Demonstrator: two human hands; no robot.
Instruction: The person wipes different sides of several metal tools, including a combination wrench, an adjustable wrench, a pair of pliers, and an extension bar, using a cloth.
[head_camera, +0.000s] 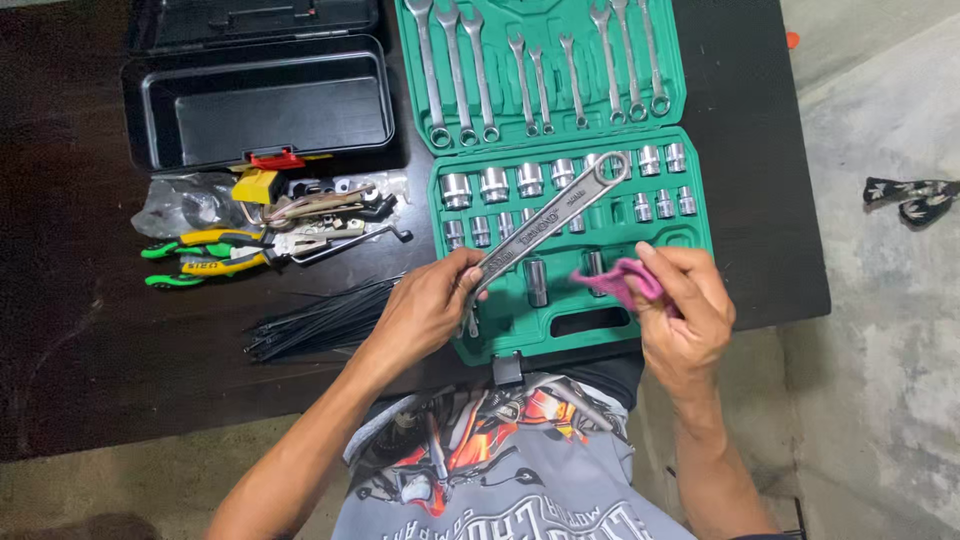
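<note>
1. The left hand (425, 310) has its grip clamped on the lower end of a long silver wrench (548, 222). The wrench is lifted above the green tool case (700, 235) and points up and to the right, with its ring end over the rows of sockets (560, 180).

2. The right hand (685, 305) has its grip closed on a small pink cloth (628, 280). The cloth is just beside the wrench, near its lower half, but I cannot tell if it touches the metal at this moment.

3. By my judgement, the work in hand is the wiping of the wrench with the cloth, and it is somewhere in the middle. The wrench is out of its place, and the cloth is ready at the shaft. The upper part with the ring end is far from the cloth, so it seems not yet wiped.

4. In the lid of the case, the row of combination spanners (545, 70) lies in order in its slots. The sockets below also sit in their places. Whether these are already cleaned, the picture does not show.

5. On the dark counter (90, 340), left of the case, there are an open black toolbox (265, 105) with nothing visible inside, green and yellow pliers (205, 255), a heap of small parts, and a bundle of black cable ties (325, 320). These things lie loose and are not sorted.

6. What is left, as I judge: to finish the wrench and put it down.
</note>
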